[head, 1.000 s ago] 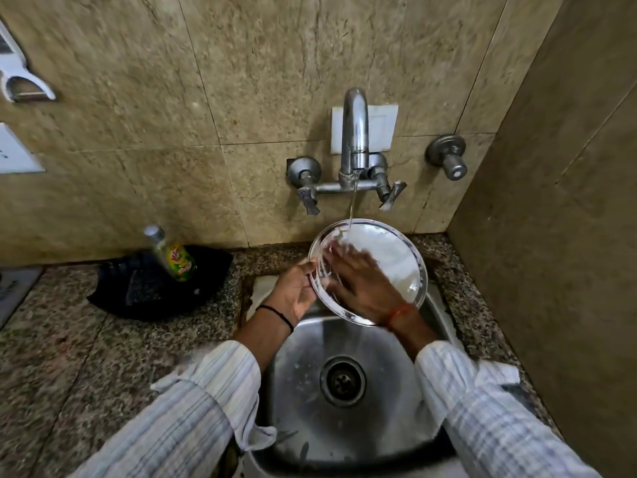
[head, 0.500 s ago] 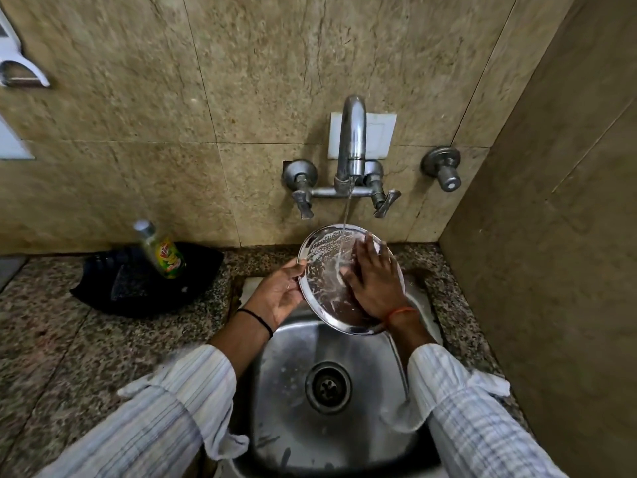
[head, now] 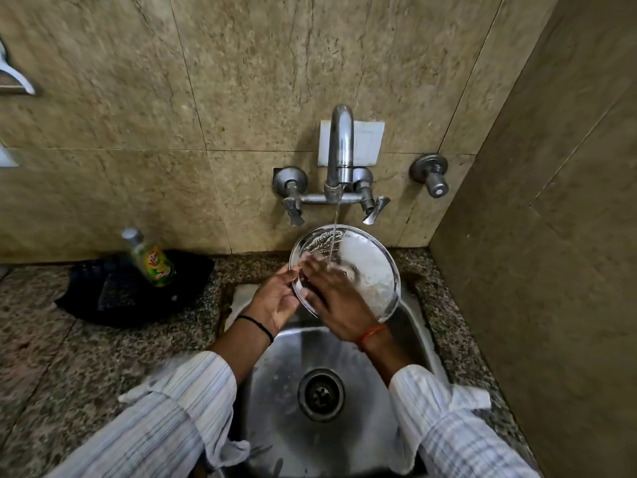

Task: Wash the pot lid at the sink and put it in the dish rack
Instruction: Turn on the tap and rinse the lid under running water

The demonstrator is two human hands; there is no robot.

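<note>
A: Two hands are on the pot lid (head: pixel 365 270) now. Far to the left of the left hand (head: pixel 275 300) I see a green bottle (head: pixel 151 262) standing on a dark cloth (head: pixel 113 294). The left hand itself curls its fingers around the left edge of the lid and holds it tilted, face toward the person.

B: And the right hand (head: pixel 336 298)?

A: It lies flat on the face of the lid, fingers almost straight, a little blurred. It grips nothing; it only presses and rubs, I think. The thin water from the tap (head: pixel 339 157) falls just beyond its fingertips.

B: So where is the lid, exactly?

A: Above the back part of the sink (head: pixel 279 391), in front of both hands, more to the right side of them. It is round, so it has no long axis; only the tilt matters.

B: Which hand will carry it to the dish rack?

A: I judge the left one, because it already has the rim. But no rack shows from here, so I cannot tell in which direction the lid must go. Rinsing seems not finished yet; white foam remains on the right half.
</note>
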